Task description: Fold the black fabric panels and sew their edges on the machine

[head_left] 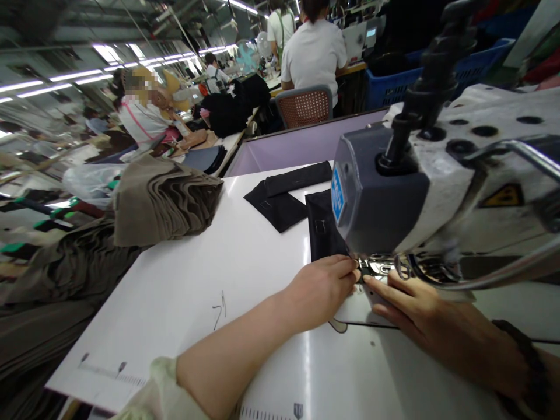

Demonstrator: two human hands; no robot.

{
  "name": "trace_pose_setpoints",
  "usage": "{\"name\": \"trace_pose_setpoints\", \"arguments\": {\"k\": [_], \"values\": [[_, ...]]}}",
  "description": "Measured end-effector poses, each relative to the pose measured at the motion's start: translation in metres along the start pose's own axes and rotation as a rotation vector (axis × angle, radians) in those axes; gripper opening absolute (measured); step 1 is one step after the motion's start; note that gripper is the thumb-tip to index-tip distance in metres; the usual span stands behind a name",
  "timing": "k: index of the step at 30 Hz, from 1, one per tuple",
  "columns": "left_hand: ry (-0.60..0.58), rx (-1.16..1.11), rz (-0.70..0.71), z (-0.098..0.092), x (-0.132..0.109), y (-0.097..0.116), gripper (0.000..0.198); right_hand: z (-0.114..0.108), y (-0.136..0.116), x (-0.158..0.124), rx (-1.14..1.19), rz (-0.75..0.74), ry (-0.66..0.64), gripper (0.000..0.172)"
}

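Note:
A sewing machine (pixel 380 192) with a grey and white head stands over the right side of the white table. My left hand (pixel 321 291) is closed with bent fingers on the near end of a black fabric piece (pixel 321 219), just left of the metal presser foot (pixel 376 266). This piece has a small stitched rectangle on it. My right hand (pixel 420 306) rests by the needle plate, its fingers stretched toward my left fingertips. The fabric under the foot is mostly hidden by my fingers.
Two more black fabric pieces (pixel 280 201) overlap behind on the white table (pixel 184 309). A stack of brown-grey fabric (pixel 166 201) sits at the left edge. Ahead are a purple panel (pixel 284 146), a chair (pixel 305 108), a blue crate (pixel 385 87) and several seated people (pixel 310 52).

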State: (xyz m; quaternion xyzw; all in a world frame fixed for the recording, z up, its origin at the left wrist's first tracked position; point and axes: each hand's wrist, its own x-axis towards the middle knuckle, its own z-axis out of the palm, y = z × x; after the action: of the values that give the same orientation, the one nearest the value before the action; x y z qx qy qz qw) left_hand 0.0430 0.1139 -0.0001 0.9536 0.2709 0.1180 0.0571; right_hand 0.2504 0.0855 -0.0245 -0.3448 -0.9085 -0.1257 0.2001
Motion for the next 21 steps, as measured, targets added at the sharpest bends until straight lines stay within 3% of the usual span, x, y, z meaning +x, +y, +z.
{"name": "trace_pose_setpoints", "arguments": {"k": [9, 21], "values": [[-0.009, -0.038, -0.129, 0.0031, 0.0026, -0.0049, 0.012, 0.0078, 0.002, -0.0052, -0.031, 0.042, -0.034, 0.04], [-0.024, -0.011, -0.149, 0.0061, 0.0053, -0.009, 0.01, 0.0035, 0.0013, -0.0018, -0.018, 0.03, -0.037, 0.04]]}}
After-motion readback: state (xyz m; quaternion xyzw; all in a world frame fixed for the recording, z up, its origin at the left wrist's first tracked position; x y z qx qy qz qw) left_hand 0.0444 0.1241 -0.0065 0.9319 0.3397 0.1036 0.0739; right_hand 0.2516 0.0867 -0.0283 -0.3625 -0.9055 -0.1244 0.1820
